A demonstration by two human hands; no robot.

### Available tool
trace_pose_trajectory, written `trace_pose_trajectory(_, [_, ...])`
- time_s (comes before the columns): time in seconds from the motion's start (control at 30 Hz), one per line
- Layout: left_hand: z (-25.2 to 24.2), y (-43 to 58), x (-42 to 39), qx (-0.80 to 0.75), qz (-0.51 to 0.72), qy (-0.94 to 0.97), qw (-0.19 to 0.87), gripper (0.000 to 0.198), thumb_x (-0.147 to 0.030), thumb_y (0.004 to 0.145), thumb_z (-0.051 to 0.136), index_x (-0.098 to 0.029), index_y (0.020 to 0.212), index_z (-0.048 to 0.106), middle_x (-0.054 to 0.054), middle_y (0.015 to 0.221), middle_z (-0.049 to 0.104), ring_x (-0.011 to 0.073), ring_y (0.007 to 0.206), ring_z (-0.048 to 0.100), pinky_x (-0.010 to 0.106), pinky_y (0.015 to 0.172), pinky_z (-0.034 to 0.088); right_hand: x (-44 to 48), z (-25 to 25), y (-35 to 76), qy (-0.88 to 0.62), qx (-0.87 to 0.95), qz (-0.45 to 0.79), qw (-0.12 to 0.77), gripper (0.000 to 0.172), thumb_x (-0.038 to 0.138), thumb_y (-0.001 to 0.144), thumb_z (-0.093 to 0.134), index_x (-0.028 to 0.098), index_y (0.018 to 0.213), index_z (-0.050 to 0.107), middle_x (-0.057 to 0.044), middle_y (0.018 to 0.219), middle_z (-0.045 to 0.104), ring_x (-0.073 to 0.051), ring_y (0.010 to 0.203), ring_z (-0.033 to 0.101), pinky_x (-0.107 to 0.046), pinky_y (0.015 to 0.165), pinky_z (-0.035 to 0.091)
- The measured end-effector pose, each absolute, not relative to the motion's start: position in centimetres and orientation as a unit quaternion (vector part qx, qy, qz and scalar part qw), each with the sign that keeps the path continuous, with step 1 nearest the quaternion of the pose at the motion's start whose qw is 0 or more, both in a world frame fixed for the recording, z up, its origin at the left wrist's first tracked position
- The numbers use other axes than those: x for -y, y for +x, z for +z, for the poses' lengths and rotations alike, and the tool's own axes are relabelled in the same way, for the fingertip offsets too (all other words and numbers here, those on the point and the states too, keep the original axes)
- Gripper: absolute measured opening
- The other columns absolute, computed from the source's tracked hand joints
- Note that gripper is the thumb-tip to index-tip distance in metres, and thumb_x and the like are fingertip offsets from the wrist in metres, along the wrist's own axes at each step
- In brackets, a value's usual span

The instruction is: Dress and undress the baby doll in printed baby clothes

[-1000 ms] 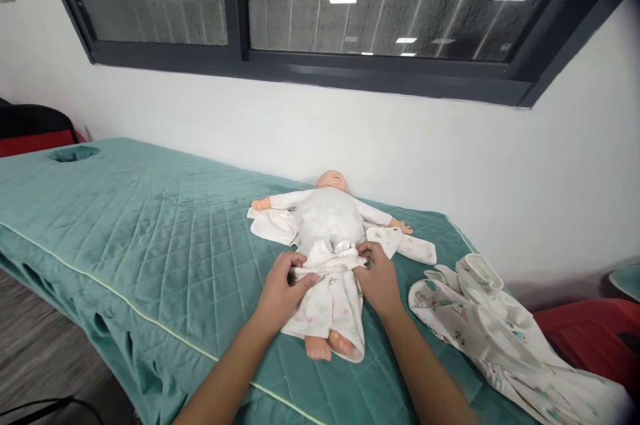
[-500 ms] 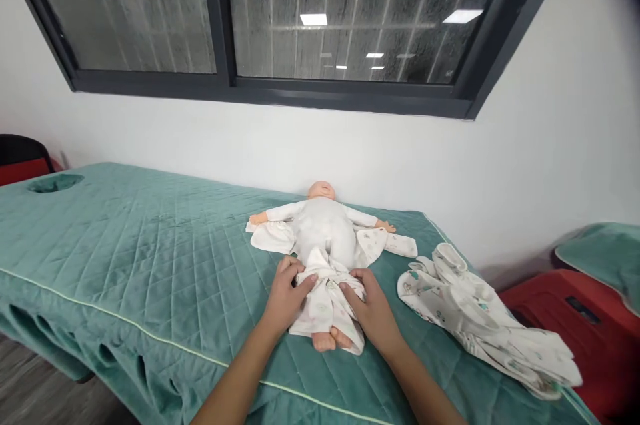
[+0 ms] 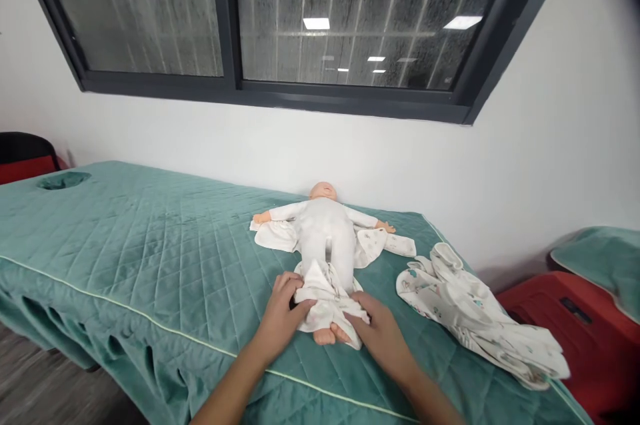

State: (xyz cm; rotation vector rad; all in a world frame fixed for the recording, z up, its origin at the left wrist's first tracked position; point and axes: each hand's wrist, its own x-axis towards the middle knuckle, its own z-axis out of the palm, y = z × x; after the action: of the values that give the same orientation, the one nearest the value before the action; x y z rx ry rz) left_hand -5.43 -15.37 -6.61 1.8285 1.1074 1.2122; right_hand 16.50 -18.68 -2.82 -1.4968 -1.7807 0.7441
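A baby doll (image 3: 325, 228) with a white cloth body lies on its back, head toward the wall and feet toward me. White printed baby pants (image 3: 327, 302) are bunched around its lower legs, and its bare feet (image 3: 331, 334) show below the cloth. My left hand (image 3: 285, 308) pinches the bunched fabric on one side. On the other side my right hand (image 3: 375, 325) grips it, thumb on top. A white garment (image 3: 370, 246) lies spread open under the doll's torso and arms.
The doll lies on a green quilted bed (image 3: 165, 245) against the white wall, below a dark-framed window (image 3: 345, 95). More folded baby clothes (image 3: 480, 315) lie at the bed's right edge. A red plastic object (image 3: 565, 318) stands beyond it, and a face hole (image 3: 64, 180) is at far left.
Both hands have drawn the pants down the doll's legs toward its feet. More of the white thighs and the gap between them shows now.
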Motion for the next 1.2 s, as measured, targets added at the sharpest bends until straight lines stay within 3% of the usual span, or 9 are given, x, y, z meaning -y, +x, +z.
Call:
trace_pose_trajectory(0.13, [-5.9, -5.4, 14.9, -0.406, 0.491, 0.687, 0.349, 0.015, -0.022, 0.084, 0.058, -0.019, 0.099, 0.062, 0.005, 0.101, 0.058, 0.0206, 0.099, 0.05, 0.034, 0.091, 0.039, 21.2, -1.3, 16.6, -0.56, 0.688, 0.353, 0.298, 0.038, 0.046, 0.085, 0.059, 0.019, 0.111, 0.061, -0.008, 0.112, 0.065, -0.028, 0.106, 0.058, -0.04, 0.091, 0.046])
trace_pose_trajectory(0.27, [-4.9, -5.6, 16.1, -0.408, 0.455, 0.693, 0.382, 0.021, -0.03, 0.089, 0.054, -0.021, 0.105, 0.064, 0.005, 0.102, 0.06, 0.0216, 0.1, 0.051, 0.035, 0.092, 0.04, 21.6, -0.7, 16.2, -0.543, 0.728, 0.33, 0.256, 0.084, 0.04, 0.055, 0.086, 0.021, 0.128, 0.05, -0.008, 0.124, 0.057, -0.032, 0.118, 0.051, -0.043, 0.1, 0.042])
trace_pose_trajectory(0.3, [-4.8, -5.7, 16.7, -0.405, 0.437, 0.702, 0.39, 0.024, -0.034, 0.091, 0.052, -0.021, 0.108, 0.064, 0.006, 0.104, 0.061, 0.0221, 0.101, 0.052, 0.035, 0.091, 0.04, 21.5, -0.9, 16.0, -0.545, 0.738, 0.306, 0.253, 0.087, 0.037, 0.051, 0.088, 0.02, 0.127, 0.05, -0.009, 0.124, 0.056, -0.032, 0.118, 0.05, -0.044, 0.1, 0.041])
trace_pose_trajectory(0.4, [-5.4, -5.7, 18.9, -0.406, 0.38, 0.748, 0.362, 0.045, -0.048, 0.081, 0.066, -0.022, 0.118, 0.059, 0.008, 0.113, 0.06, 0.0255, 0.105, 0.051, 0.039, 0.092, 0.042, 21.1, -2.4, 15.4, -0.561, 0.75, 0.225, 0.269, 0.054, 0.032, 0.068, 0.075, 0.019, 0.115, 0.053, -0.008, 0.113, 0.06, -0.029, 0.11, 0.054, -0.045, 0.097, 0.042])
trace_pose_trajectory(0.5, [-6.1, -5.5, 20.3, -0.427, 0.341, 0.792, 0.271, 0.07, -0.045, 0.068, 0.079, -0.022, 0.128, 0.051, 0.01, 0.124, 0.056, 0.0288, 0.113, 0.048, 0.044, 0.098, 0.039, 20.6, -4.0, 14.9, -0.566, 0.754, 0.158, 0.295, 0.03, 0.026, 0.078, 0.061, 0.018, 0.106, 0.054, -0.009, 0.105, 0.061, -0.028, 0.103, 0.056, -0.044, 0.092, 0.043])
trace_pose_trajectory(0.63, [-5.5, -5.4, 20.3, -0.441, 0.312, 0.814, 0.212, 0.049, -0.038, 0.08, 0.07, -0.022, 0.123, 0.052, 0.008, 0.116, 0.058, 0.0269, 0.108, 0.05, 0.043, 0.094, 0.041, 20.4, -3.7, 14.8, -0.558, 0.763, 0.142, 0.293, 0.032, 0.026, 0.078, 0.063, 0.019, 0.108, 0.055, -0.008, 0.106, 0.062, -0.027, 0.103, 0.056, -0.041, 0.09, 0.043])
trace_pose_trajectory(0.83, [-3.1, -6.3, 20.5, -0.447, 0.291, 0.82, 0.209, 0.037, -0.045, 0.087, 0.06, -0.025, 0.118, 0.057, 0.007, 0.113, 0.063, 0.0275, 0.104, 0.054, 0.04, 0.089, 0.041, 21.7, -0.2, 15.1, -0.552, 0.772, 0.2, 0.244, 0.026, 0.041, 0.086, 0.061, 0.021, 0.102, 0.059, -0.006, 0.101, 0.066, -0.025, 0.094, 0.061, -0.035, 0.079, 0.044])
trace_pose_trajectory(0.97, [-1.1, -7.5, 20.9, -0.46, 0.271, 0.795, 0.29, 0.037, -0.05, 0.085, 0.06, -0.026, 0.113, 0.062, 0.005, 0.11, 0.067, 0.0273, 0.101, 0.059, 0.036, 0.086, 0.042, 22.4, 1.8, 15.5, -0.56, 0.738, 0.291, 0.24, 0.028, 0.046, 0.083, 0.064, 0.021, 0.094, 0.06, -0.004, 0.091, 0.068, -0.023, 0.082, 0.061, -0.032, 0.072, 0.045])
trace_pose_trajectory(1.2, [3.6, -10.6, 20.0, -0.416, 0.204, 0.759, 0.458, 0.033, -0.039, 0.076, 0.066, -0.019, 0.102, 0.065, 0.001, 0.096, 0.068, 0.0218, 0.086, 0.06, 0.028, 0.073, 0.045, 22.4, 6.3, 15.7, -0.491, 0.655, 0.529, 0.224, 0.039, 0.038, 0.07, 0.078, 0.018, 0.101, 0.066, -0.002, 0.096, 0.068, -0.02, 0.088, 0.061, -0.03, 0.076, 0.047])
